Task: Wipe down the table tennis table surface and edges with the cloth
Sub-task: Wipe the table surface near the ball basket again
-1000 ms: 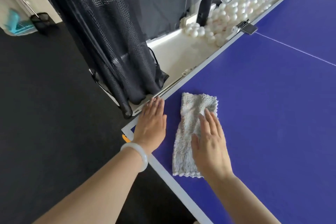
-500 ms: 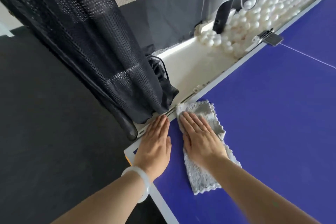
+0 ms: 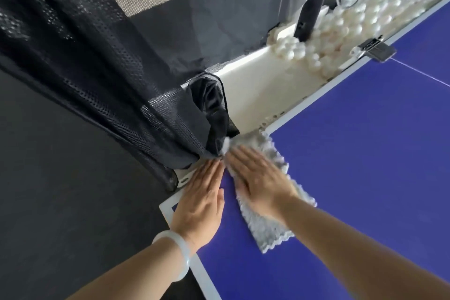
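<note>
Cloth (image 3: 270,231) lies under the flat, blurred right hand (image 3: 261,185), probably wiping the table (image 3: 365,153) edge; the left hand (image 3: 202,204) rests flat, bracing.

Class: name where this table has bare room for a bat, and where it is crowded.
Bare: the blue table right of the cloth, up to the centre line. Crowded: the corner, with left hand, right hand, cloth, netting.
</note>
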`<state>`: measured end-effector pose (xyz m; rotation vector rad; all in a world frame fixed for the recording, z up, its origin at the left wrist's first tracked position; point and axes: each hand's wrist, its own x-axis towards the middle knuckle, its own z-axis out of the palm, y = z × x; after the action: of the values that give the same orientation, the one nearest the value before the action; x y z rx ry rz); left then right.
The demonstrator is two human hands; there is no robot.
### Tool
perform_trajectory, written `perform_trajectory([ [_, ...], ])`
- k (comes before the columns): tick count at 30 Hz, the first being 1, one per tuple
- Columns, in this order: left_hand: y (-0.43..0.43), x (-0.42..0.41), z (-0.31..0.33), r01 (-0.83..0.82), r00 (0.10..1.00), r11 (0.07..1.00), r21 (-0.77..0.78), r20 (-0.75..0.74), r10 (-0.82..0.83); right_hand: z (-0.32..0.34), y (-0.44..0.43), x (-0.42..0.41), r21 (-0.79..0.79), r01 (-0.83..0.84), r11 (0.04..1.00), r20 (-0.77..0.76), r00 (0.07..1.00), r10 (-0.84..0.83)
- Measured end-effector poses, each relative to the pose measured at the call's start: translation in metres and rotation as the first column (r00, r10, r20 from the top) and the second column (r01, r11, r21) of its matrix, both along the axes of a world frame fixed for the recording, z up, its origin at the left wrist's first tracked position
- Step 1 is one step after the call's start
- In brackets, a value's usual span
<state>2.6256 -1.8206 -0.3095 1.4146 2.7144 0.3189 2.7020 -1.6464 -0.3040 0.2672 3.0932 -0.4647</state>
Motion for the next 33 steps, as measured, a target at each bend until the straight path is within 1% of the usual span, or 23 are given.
perform_trajectory([
  [2, 0.001, -0.001, -0.001, 0.0, 1.0, 1.0, 0.005, 0.019, 0.0, 0.0, 0.042, -0.012, 0.059, 0.224, 0.973, 0.006, 0.974, -0.225],
  [3, 0.001, -0.001, -0.001, -0.004, 1.0, 1.0, 0.006, 0.026, 0.004, 0.002, 0.06, -0.017, 0.078, 0.351, 0.933, 0.03, 0.935, -0.354],
  [4, 0.001, -0.001, -0.002, -0.006, 1.0, 1.0, 0.006, 0.027, 0.006, 0.004, 0.072, -0.019, 0.082, 0.442, 0.893, 0.048, 0.893, -0.447],
  [5, 0.001, -0.002, -0.003, -0.006, 1.0, 1.0, 0.004, 0.025, 0.006, 0.004, 0.074, -0.021, 0.071, 0.488, 0.87, 0.053, 0.869, -0.492],
  [7, 0.001, -0.002, -0.004, -0.01, 1.0, 1.0, -0.012, 0.021, 0.011, 0.002, 0.058, -0.024, 0.028, 0.503, 0.864, 0.012, 0.864, -0.503],
  [10, 0.001, 0.0, -0.005, -0.019, 1.0, 0.999, -0.027, 0.011, 0.019, -0.001, 0.025, -0.017, -0.05, 0.462, 0.886, -0.086, 0.882, -0.464],
  [12, 0.0, 0.0, -0.005, -0.015, 1.0, 0.999, -0.035, 0.008, 0.016, -0.001, 0.011, -0.009, -0.084, 0.43, 0.899, -0.102, 0.894, -0.437],
  [16, -0.002, 0.0, -0.003, -0.012, 1.0, 1.0, -0.026, 0.021, 0.013, -0.004, 0.014, 0.022, -0.071, 0.297, 0.952, -0.143, 0.942, -0.305],
  [17, -0.002, 0.0, -0.003, -0.012, 0.999, 1.0, -0.021, 0.029, 0.013, -0.003, 0.025, 0.032, -0.049, 0.305, 0.951, -0.141, 0.941, -0.309],
  [18, -0.002, 0.0, -0.002, -0.021, 0.999, 1.0, -0.019, 0.033, 0.022, -0.003, 0.039, 0.041, -0.043, 0.359, 0.932, -0.148, 0.921, -0.361],
  [19, -0.002, 0.001, -0.002, -0.028, 0.999, 0.999, -0.018, 0.038, 0.028, -0.002, 0.055, 0.05, -0.052, 0.465, 0.884, -0.154, 0.871, -0.468],
  [21, -0.001, 0.001, -0.002, -0.03, 0.998, 0.999, -0.014, 0.048, 0.031, 0.002, 0.077, 0.063, -0.083, 0.694, 0.715, -0.125, 0.705, -0.698],
  [22, 0.0, 0.001, -0.001, -0.03, 0.998, 1.0, -0.01, 0.054, 0.03, 0.002, 0.078, 0.063, -0.095, 0.755, 0.648, -0.11, 0.639, -0.761],
  [23, 0.0, 0.001, 0.0, -0.028, 0.998, 1.0, -0.004, 0.059, 0.028, 0.002, 0.069, 0.06, -0.116, 0.778, 0.617, -0.1, 0.609, -0.787],
  [24, 0.0, 0.001, 0.001, -0.026, 0.998, 1.0, 0.003, 0.064, 0.026, 0.001, 0.054, 0.055, -0.144, 0.771, 0.621, -0.091, 0.614, -0.784],
  [25, 0.0, 0.001, 0.002, -0.023, 0.998, 1.0, 0.012, 0.067, 0.022, 0.0, 0.033, 0.052, -0.177, 0.735, 0.655, -0.093, 0.65, -0.755],
  [27, -0.002, 0.001, 0.003, -0.009, 0.998, 0.999, 0.034, 0.07, 0.006, 0.0, -0.021, 0.047, -0.223, 0.604, 0.765, -0.125, 0.761, -0.637],
  [29, -0.003, 0.0, 0.004, 0.0, 0.998, 0.998, 0.062, 0.07, -0.004, -0.001, -0.072, 0.052, -0.192, 0.469, 0.862, -0.112, 0.862, -0.494],
  [30, -0.003, 0.0, 0.004, 0.004, 0.998, 0.996, 0.085, 0.066, -0.009, -0.002, -0.086, 0.057, -0.173, 0.42, 0.891, -0.117, 0.889, -0.442],
  [31, -0.004, -0.001, 0.004, 0.023, 0.998, 0.993, 0.112, 0.057, -0.029, -0.003, -0.088, 0.064, -0.162, 0.394, 0.905, -0.126, 0.901, -0.415],
  [32, -0.006, -0.001, 0.004, 0.063, 0.997, 0.989, 0.136, 0.043, -0.07, -0.002, -0.081, 0.073, -0.151, 0.402, 0.903, -0.132, 0.897, -0.422],
  [33, -0.007, -0.001, 0.004, 0.121, 0.991, 0.981, 0.151, 0.032, -0.128, -0.002, -0.066, 0.082, -0.133, 0.454, 0.881, -0.129, 0.873, -0.47],
])
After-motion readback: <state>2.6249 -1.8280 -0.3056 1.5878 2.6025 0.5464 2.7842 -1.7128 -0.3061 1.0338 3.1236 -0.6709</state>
